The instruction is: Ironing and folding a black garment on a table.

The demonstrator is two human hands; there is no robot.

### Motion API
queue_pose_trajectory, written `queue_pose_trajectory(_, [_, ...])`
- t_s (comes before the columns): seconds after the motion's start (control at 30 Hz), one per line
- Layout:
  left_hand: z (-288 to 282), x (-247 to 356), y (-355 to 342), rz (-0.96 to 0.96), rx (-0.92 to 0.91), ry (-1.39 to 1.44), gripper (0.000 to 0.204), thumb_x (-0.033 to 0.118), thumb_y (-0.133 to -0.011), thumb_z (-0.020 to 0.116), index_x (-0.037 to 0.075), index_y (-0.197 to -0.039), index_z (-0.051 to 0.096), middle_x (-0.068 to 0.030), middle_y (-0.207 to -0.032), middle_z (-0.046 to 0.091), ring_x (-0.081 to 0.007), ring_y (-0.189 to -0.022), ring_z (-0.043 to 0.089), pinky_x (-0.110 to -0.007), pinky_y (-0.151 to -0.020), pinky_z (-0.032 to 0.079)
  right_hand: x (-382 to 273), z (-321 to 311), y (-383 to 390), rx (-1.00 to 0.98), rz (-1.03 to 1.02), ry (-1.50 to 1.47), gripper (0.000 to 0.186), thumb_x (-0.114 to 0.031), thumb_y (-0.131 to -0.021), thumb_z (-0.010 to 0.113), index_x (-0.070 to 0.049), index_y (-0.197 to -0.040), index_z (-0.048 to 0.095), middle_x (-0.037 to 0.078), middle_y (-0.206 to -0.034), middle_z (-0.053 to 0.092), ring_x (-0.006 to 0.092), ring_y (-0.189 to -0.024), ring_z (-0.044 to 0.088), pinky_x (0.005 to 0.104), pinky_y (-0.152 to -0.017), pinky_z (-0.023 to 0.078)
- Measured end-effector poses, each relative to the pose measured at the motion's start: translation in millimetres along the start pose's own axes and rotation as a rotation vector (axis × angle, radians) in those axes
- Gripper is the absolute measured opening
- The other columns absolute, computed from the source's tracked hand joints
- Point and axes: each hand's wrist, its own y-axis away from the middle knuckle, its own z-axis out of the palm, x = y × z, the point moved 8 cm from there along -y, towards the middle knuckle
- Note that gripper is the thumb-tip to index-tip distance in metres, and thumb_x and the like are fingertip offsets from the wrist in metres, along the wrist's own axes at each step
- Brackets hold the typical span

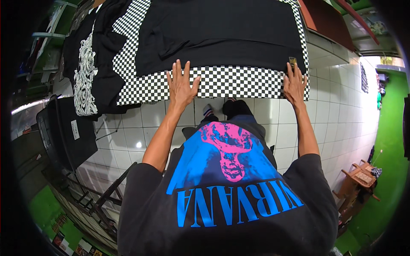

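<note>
A black cloth (235, 25) is laid out flat on a table (239, 83) that is covered with a black-and-white checkered sheet. The near edge of the cloth is set from left to right, roughly along the near edge of the table, while its sides are run away from the person and its far part is cut off by the upper rim of the view; for this reason, which way the long axis is turned cannot be told. The near right corner is marked by a small dark label with gold-coloured print (293, 60). A long crease is drawn from left to right across the near part, and a small raised fold is formed toward the left. The hands are held well apart, both opened and laid palm down, with nothing gripped. By the left hand (183, 87), with fingers spread and thumb held out, the checkered strip is covered and the cloth's near edge is touched with the fingertips. By the right hand (294, 85), with fingers held closer together, the near right corner is touched just at the label. On the left, dark fabric (106, 51) is heaped beside a bundle of white strings (85, 79).
</note>
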Motion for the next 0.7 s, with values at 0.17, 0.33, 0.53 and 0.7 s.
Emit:
queue_pose_trajectory(0.17, [12.1,48.3,-27.3,0.009,0.054,0.069,0.067,0.043,-0.098,0.056,0.01,-0.154,0.04,-0.0263,-0.161,0.027,-0.0423,-0.149,0.025,-0.06,-0.121,0.016,-1.0,1.9,-47.3,0.111,-0.06,-0.076,0.056,-0.033,-0.102,0.042,-0.022,-0.156,0.036,0.015,-0.163,0.028,0.0321,-0.149,0.029,0.0617,-0.118,0.017])
queue_pose_trajectory(0.33, [36.1,49.3,-34.6,-0.032,-0.008,0.037,0.07,0.043,-0.097,0.057,0.01,-0.155,0.037,-0.0264,-0.161,0.025,-0.0421,-0.15,0.024,-0.057,-0.121,0.017,15.7,11.6,-61.5,-0.037,0.002,0.037,0.057,-0.033,-0.103,0.041,-0.02,-0.158,0.032,0.016,-0.164,0.026,0.0321,-0.149,0.03,0.0618,-0.118,0.017])
queue_pose_trajectory(0.53, [28.6,43.7,-26.7,-0.127,-0.01,0.044,0.071,0.042,-0.096,0.058,0.011,-0.156,0.035,-0.0263,-0.162,0.024,-0.0426,-0.15,0.023,-0.054,-0.122,0.018,29.3,11.4,-60.5,0.014,0.08,-0.055,0.059,-0.032,-0.099,0.05,-0.014,-0.154,0.04,0.02,-0.16,0.033,0.0344,-0.147,0.033,0.0602,-0.118,0.02])
queue_pose_trajectory(0.7, [20.2,28.8,-11.3,-0.231,0.048,0.135,0.068,0.04,-0.098,0.056,0.01,-0.156,0.036,-0.0268,-0.162,0.023,-0.0438,-0.15,0.022,-0.058,-0.121,0.017,-70.6,-15.5,-91.3,0.178,-0.203,-0.383,0.055,-0.015,-0.086,0.062,-0.006,-0.14,0.052,0.022,-0.147,0.048,0.0391,-0.136,0.045,0.0521,-0.113,0.032])
